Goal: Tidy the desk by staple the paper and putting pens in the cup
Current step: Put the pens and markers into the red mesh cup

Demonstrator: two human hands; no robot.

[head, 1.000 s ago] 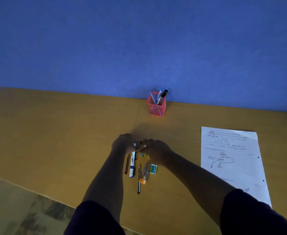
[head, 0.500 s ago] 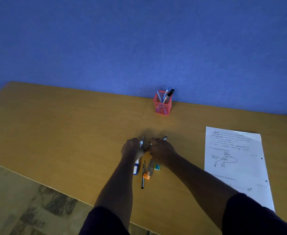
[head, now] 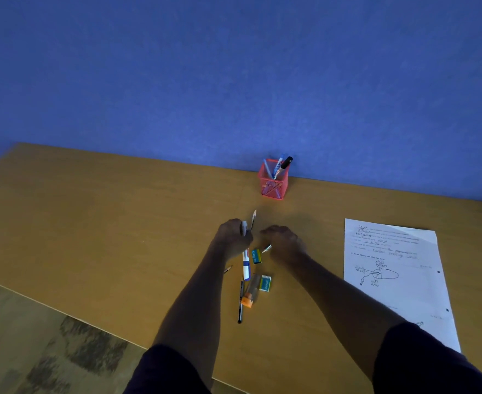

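My left hand (head: 233, 238) grips a bundle of pens (head: 249, 223) whose tips stick up past its fingers, with a white and blue marker (head: 246, 267) hanging below it. My right hand (head: 284, 241) is curled round another pen (head: 266, 248), only its tip showing. A red mesh cup (head: 273, 184) holding three pens stands at the back by the wall. One black pen (head: 240, 302) lies on the desk beside a clear stapler with an orange end (head: 250, 292). The written paper (head: 396, 275) lies at the right.
Two small green and yellow staple boxes (head: 256, 256) (head: 265, 283) lie between my forearms. A short brown pencil tip (head: 227, 269) shows by my left wrist. The wooden desk (head: 92, 223) meets a blue wall; its front edge runs diagonally at lower left, with patterned floor below.
Both hands have lifted slightly off the pile, the left raising its pens so the tips point upward. The hands have moved a little apart, uncovering one staple box.
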